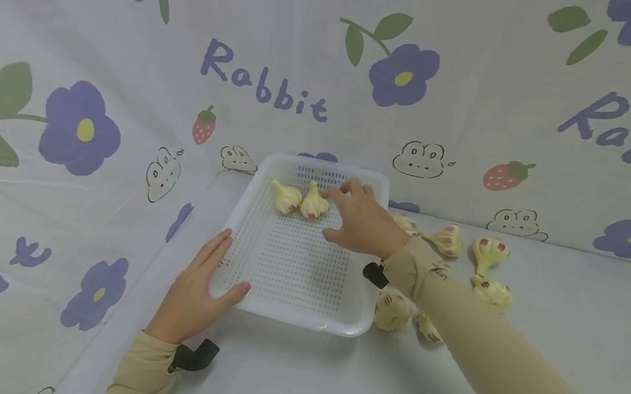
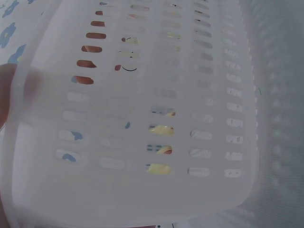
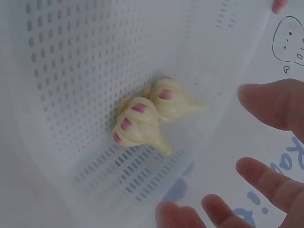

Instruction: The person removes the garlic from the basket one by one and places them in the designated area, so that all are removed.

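Note:
A white plastic basket (image 1: 289, 318) with slotted walls stands before me. My left hand (image 1: 195, 294) holds its near left corner, the thumb over the front rim and the fingers along the left side. Inside, at the far end, one garlic bulb (image 1: 287, 199) lies beside another garlic bulb (image 1: 314, 203); both are pale with purple patches in the right wrist view. My right hand (image 1: 366, 221) hovers over the basket just right of them, its fingers spread and nothing between them in the right wrist view (image 3: 270, 185).
Several garlic bulbs lie on the pale tabletop (image 1: 574, 341) to the right, among them a garlic bulb (image 1: 489, 254) and a garlic bulb (image 1: 393, 311) close by the basket. My right forearm partly hides this group. A printed cloth (image 1: 314, 35) hangs behind and to the left.

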Demonstrator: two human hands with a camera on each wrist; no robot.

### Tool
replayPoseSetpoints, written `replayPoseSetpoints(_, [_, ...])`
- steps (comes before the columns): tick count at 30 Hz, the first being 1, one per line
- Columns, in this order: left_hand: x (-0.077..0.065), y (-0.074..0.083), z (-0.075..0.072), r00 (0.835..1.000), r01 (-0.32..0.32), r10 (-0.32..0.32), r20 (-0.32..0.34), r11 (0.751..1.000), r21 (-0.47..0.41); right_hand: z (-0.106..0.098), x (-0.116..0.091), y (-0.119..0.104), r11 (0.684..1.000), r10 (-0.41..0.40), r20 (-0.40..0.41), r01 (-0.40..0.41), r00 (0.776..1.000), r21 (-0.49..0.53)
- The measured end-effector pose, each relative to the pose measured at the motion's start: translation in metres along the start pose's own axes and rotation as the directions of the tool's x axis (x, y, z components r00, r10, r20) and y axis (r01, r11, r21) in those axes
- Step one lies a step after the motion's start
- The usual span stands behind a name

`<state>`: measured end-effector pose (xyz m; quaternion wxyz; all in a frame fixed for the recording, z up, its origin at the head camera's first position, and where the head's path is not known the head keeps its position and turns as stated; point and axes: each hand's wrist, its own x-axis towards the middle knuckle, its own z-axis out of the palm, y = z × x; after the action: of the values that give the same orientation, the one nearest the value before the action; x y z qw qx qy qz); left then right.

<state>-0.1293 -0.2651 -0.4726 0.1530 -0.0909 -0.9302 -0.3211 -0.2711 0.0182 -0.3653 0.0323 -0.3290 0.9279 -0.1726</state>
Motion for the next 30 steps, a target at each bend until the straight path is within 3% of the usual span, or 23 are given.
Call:
replayPoseSetpoints(10, [-0.001, 0.000, -0.001, 1.000, 0.007, -0.007, -0.001, 1.000, -0.003, 0.013, 0.025, 0.000, 1.000, 0.003, 0.021, -0.003, 1.000, -0.022])
replayPoseSetpoints(23, [-0.001, 0.005, -0.003, 1.000, 0.011, -0.011, 0.002, 1.000, -0.002, 0.030, 0.048, 0.010, 0.998, 0.050, 0.030, -0.051, 0.998, 0.041])
replayPoseSetpoints(30, [-0.002, 0.004, -0.002, 1.000, 0.009, -0.009, -0.008, 1.000, -0.020, 0.039, 0.064, 0.011, 0.997, 0.078, 0.065, -0.079, 0.995, 0.008])
